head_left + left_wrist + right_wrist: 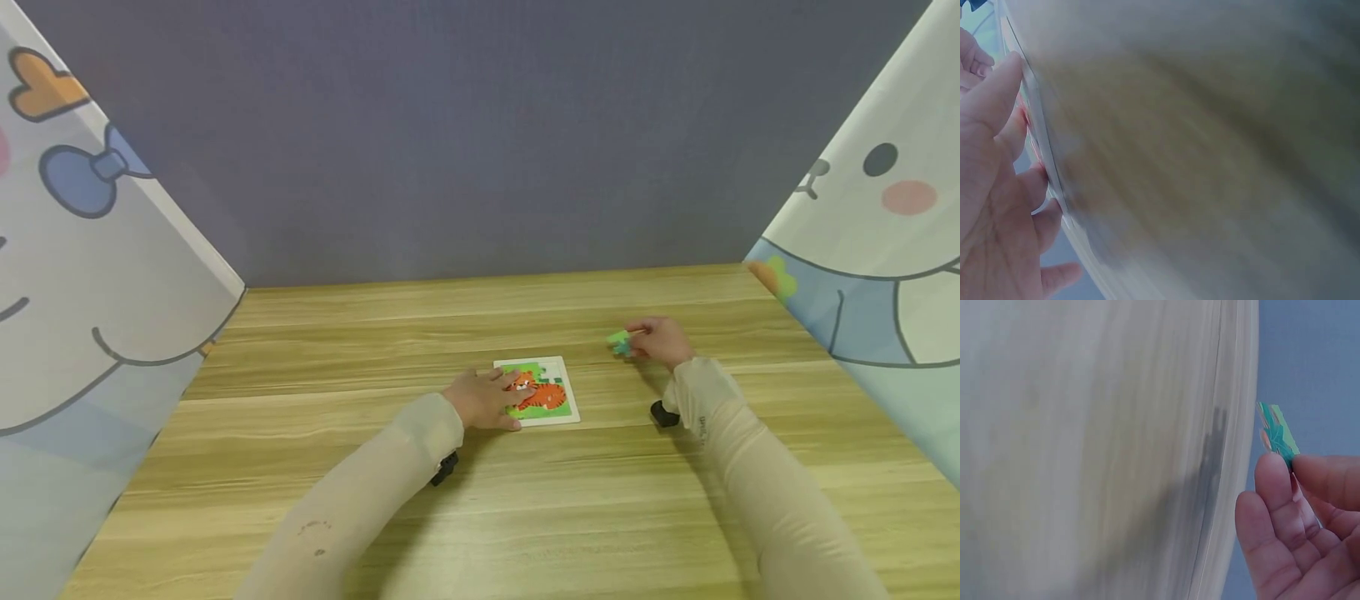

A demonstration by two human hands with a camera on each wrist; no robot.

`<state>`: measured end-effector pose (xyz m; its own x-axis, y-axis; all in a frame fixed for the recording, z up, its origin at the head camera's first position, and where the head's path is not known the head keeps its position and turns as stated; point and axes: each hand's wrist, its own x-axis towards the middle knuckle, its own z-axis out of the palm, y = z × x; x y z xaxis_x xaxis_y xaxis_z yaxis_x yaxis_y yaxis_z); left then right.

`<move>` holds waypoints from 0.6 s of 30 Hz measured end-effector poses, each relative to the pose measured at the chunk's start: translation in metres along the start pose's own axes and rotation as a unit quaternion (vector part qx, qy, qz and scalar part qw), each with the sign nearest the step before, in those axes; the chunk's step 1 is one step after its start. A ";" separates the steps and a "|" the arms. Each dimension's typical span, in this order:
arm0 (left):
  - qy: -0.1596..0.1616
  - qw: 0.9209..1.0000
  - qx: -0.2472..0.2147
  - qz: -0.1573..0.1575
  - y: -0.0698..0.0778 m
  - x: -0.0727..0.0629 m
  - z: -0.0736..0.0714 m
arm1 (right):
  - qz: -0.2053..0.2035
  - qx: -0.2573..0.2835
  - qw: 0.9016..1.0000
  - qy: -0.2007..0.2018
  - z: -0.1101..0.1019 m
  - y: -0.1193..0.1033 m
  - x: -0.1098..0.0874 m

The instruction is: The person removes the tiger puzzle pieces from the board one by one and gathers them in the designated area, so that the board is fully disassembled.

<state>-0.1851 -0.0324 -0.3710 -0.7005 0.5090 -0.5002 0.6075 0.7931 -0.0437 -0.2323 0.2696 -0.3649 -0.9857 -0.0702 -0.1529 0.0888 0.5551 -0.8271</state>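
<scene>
A white-framed jigsaw puzzle (550, 408) with an orange tiger on green lies on the table. Near its upper right corner a pale gap shows in the picture. My left hand (486, 400) rests on the puzzle's left side with its fingers spread. In the left wrist view those fingers (1007, 94) lie along the board's edge. To the right of the puzzle, my right hand (660, 342) pinches a green and teal puzzle piece (620, 342) above the table. The right wrist view shows that piece (1277, 434) between thumb and fingertips.
The wooden table (360, 350) runs back to a dark grey-blue panel (480, 142). Cartoon-printed panels stand at the left (112, 250) and right (885, 208). A black wrist device (663, 414) hangs below the right sleeve, another (445, 469) below the left.
</scene>
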 end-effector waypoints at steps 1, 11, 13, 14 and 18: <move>0.000 1.000 -0.001 0.000 0.000 0.000 0.000 | 0.005 0.001 1.000 -0.001 -0.002 0.002 0.001; 0.001 1.000 -0.014 0.001 0.000 -0.002 -0.003 | 0.009 0.022 1.000 -0.002 -0.016 0.013 -0.003; -0.002 1.000 -0.012 0.001 0.000 -0.002 -0.003 | -0.002 0.042 0.999 -0.002 -0.019 0.019 -0.003; -0.003 1.000 -0.012 0.001 0.000 -0.002 -0.003 | -0.003 0.045 0.999 -0.003 -0.020 0.021 -0.003; -0.005 1.000 -0.006 -0.001 0.000 0.000 -0.002 | 0.006 0.035 0.999 -0.003 -0.024 0.026 -0.005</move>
<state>-0.1857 -0.0320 -0.3687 -0.6980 0.5038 -0.5089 0.6013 0.7983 -0.0343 -0.2288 0.3045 -0.3727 -0.9839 -0.0689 -0.1649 0.1097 0.4959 -0.8614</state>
